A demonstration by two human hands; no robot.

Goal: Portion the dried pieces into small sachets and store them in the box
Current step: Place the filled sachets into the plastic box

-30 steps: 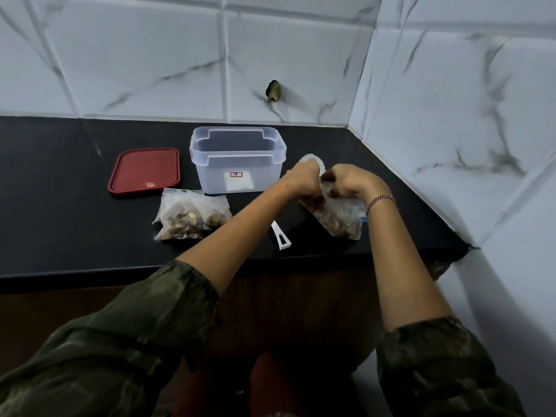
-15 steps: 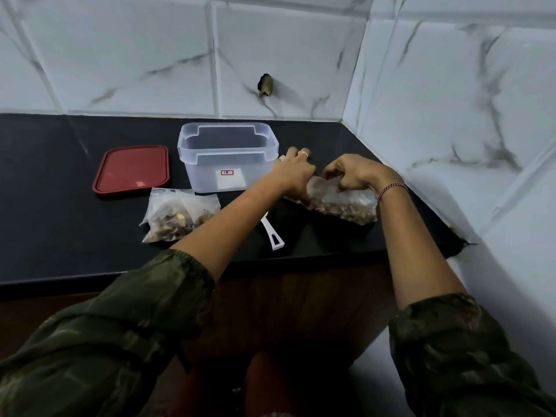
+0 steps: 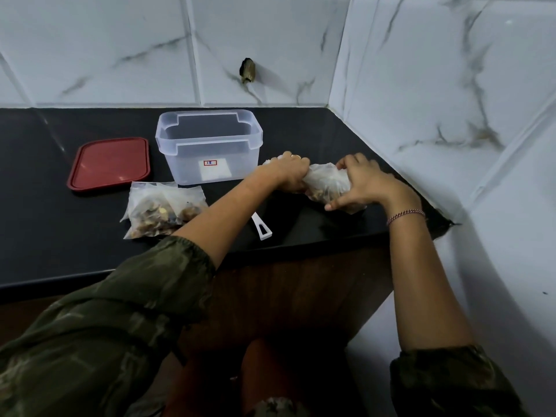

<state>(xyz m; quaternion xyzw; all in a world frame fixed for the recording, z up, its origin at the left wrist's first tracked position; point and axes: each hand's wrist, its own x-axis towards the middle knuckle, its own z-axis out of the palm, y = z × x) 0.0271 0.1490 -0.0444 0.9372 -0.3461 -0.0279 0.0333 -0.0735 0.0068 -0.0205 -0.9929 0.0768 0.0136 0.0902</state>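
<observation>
A clear plastic bag of brown dried pieces (image 3: 326, 183) lies on its side on the black counter (image 3: 60, 242), right of the box. My left hand (image 3: 285, 174) grips its left end and my right hand (image 3: 365, 185) holds its right end, fingers curled over it. A clear plastic box (image 3: 207, 145) with a small label stands open just behind my left hand; I see nothing inside it. Small filled sachets (image 3: 162, 210) lie in a pile in front of the box, left of my left forearm.
A red lid (image 3: 109, 164) lies flat left of the box. A white scoop handle (image 3: 261, 227) pokes out from under my left forearm near the counter's front edge. Marble-tiled walls close the back and the right side, meeting in a corner.
The bag hung upright between my hands a second ago; now it lies sideways on the counter, and my right hand has slid to its right end.
</observation>
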